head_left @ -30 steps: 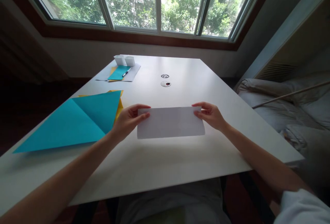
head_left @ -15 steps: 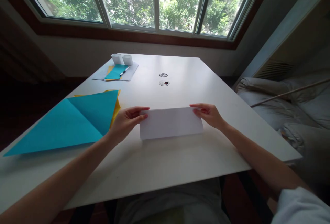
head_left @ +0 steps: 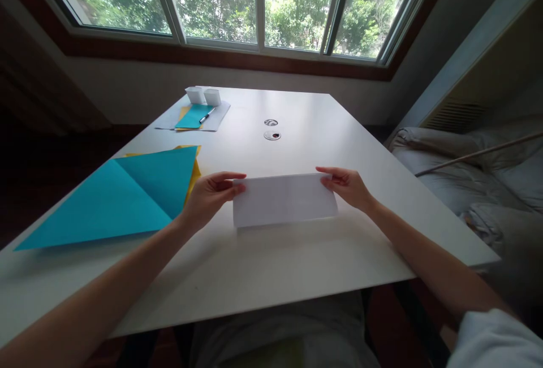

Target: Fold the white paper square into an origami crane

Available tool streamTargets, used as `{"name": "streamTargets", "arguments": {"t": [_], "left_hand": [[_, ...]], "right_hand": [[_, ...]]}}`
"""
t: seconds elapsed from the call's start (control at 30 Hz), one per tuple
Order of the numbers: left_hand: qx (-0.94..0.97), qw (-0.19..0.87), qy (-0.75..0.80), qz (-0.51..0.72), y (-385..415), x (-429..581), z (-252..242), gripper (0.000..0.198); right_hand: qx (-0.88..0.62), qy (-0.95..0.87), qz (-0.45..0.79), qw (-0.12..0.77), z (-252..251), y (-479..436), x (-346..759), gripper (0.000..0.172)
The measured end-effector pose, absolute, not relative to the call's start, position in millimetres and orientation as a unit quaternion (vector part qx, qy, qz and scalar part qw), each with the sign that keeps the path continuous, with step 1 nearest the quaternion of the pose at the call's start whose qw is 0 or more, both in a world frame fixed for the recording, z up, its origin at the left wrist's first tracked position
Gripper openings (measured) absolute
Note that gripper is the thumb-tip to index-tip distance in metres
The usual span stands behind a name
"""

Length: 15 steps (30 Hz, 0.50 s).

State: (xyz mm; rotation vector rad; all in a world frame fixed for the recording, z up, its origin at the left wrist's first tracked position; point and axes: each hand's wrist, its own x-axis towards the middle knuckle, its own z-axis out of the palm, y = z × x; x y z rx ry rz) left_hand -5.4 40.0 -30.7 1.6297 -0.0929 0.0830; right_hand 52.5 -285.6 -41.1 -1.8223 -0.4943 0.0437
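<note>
Between my two hands is a white sheet of paper [head_left: 285, 201], a wide rectangle tilted toward me above the front of the table. My left hand [head_left: 214, 195] pinches its upper left corner between thumb and fingers. At the upper right corner, my right hand [head_left: 345, 186] grips the paper the same way. Just left of my left hand lies a large blue paper [head_left: 102, 204] with crease lines, partly covering a yellow paper [head_left: 193, 178].
The white table [head_left: 271, 277] reaches toward the window. Small white paper boxes [head_left: 203, 95], a smaller blue paper [head_left: 193, 116] and a pen [head_left: 207, 115] are at its far left. Two round inserts [head_left: 272, 135] sit mid-table. Right of the table is a cushioned seat [head_left: 441, 159].
The view has shifted slightly. Both hands still hold the white paper by its upper corners, with hardly any movement relative to the table.
</note>
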Motion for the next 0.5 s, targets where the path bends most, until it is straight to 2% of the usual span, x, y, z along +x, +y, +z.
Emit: {"name": "streamTargets", "arguments": {"t": [0.23, 0.5], "left_hand": [[0.738, 0.671, -0.036, 0.062, 38.8, -5.9, -30.6, 0.038], [0.727, 0.682, -0.034, 0.064, 37.3, -6.6, -30.0, 0.032]], "right_hand": [[-0.779, -0.216, 0.015, 0.588, -40.4, -285.5, 51.5, 0.038], [-0.779, -0.213, 0.011, 0.59, -41.2, -285.9, 52.8, 0.04]]}}
